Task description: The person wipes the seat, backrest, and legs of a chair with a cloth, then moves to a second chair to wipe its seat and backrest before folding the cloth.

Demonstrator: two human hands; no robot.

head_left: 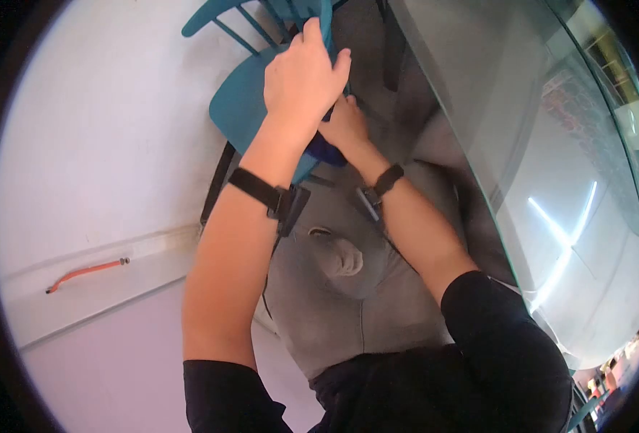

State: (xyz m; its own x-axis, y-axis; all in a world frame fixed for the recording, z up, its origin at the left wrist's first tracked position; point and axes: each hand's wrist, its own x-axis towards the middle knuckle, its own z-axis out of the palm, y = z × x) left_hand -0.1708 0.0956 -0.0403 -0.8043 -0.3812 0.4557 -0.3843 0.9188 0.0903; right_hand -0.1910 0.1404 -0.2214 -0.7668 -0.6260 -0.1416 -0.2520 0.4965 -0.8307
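Observation:
A teal wooden chair [241,97] with a spindle back stands at the top of the view. My left hand [301,76] lies over the side of its curved back rail, the fingers bent around it and the thumb sticking out to the right. Lower and just to the right, my right hand [346,124] is closed beside the seat edge. Against its palm side is a dark blue cloth [325,151], which hangs below the hand and is partly hidden by my left wrist. Both wrists wear black straps with small devices.
On the right a glass-topped table [507,166] reflects ceiling lights, its edge close to my right arm. At the left is a white wall [103,130] with an orange-red tube [88,273] low on it. My legs in grey trousers [362,310] are below my hands.

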